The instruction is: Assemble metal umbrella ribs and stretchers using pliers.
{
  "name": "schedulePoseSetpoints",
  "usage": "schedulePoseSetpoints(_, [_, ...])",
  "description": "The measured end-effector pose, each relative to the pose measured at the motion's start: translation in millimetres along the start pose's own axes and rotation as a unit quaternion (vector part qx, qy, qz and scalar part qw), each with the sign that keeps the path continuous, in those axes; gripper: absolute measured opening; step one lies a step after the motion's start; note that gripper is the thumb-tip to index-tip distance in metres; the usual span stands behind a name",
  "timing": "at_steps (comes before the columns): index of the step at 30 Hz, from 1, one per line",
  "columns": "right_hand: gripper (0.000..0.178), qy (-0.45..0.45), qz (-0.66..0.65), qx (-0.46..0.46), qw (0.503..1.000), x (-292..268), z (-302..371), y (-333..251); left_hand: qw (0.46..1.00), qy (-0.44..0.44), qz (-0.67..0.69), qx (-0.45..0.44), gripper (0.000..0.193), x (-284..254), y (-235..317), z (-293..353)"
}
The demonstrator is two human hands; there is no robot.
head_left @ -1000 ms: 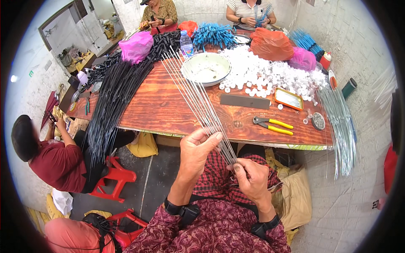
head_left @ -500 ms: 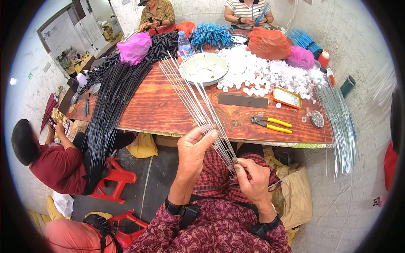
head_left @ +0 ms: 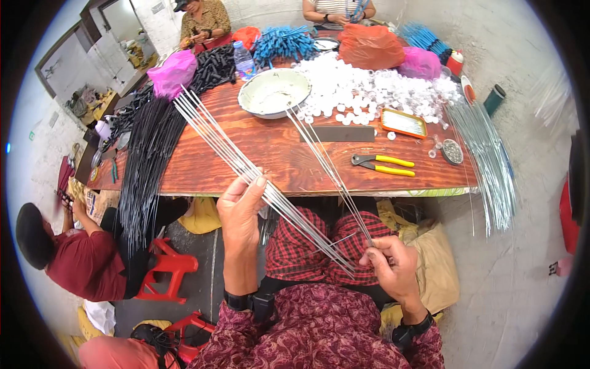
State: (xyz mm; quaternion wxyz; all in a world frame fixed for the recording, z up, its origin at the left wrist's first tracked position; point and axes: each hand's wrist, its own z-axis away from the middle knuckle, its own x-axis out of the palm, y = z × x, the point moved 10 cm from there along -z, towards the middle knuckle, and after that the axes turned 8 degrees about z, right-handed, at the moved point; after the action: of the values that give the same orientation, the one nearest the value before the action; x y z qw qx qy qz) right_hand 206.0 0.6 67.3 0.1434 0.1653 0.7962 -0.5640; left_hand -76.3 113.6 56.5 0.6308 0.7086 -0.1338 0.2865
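Note:
My left hand (head_left: 242,206) grips a bundle of thin silvery metal rods (head_left: 218,142), which slants from over the table down across my lap. A smaller group of similar rods (head_left: 329,166) is pinched at its lower end by my right hand (head_left: 393,261). The two groups stand apart, with a gap between them. One short rod piece (head_left: 335,242) lies crosswise near the bottom of the left bundle. Both hands are above my lap, in front of the table's near edge. Nearest on the table are yellow-handled pliers (head_left: 384,165) and a dark flat bar (head_left: 338,133).
The wooden table (head_left: 258,161) carries a white bowl (head_left: 275,92), white caps (head_left: 375,92), an orange tray (head_left: 403,123) and a small dish of bits (head_left: 452,151). Black rods (head_left: 144,166) and silvery rods (head_left: 485,160) overhang its edge. Other people sit around, one by a red stool (head_left: 166,267).
The single bundle has split in two. My left hand has moved left with the larger part, my right hand right and down with a few rods. The view has shifted slightly.

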Motion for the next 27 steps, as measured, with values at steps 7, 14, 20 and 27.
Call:
schedulePoseSetpoints(7, [0.015,0.024,-0.15,0.11,0.982,-9,-7,33,0.999,0.032,-0.012,0.029,0.028,-22,24,-5])
schedulePoseSetpoints(14, [0.021,0.088,-0.132,0.064,0.985,-45,-14,15,0.995,0.048,0.007,0.083,0.027,-36,51,-6])
schedulePoseSetpoints(20, [0.023,0.109,-0.131,0.064,0.983,-49,-13,14,0.995,0.031,0.015,0.092,0.026,-30,62,2])
schedulePoseSetpoints(27, [0.017,0.103,0.031,0.01,0.994,-45,-20,-13,0.996,-0.052,-0.034,0.06,0.027,17,48,34])
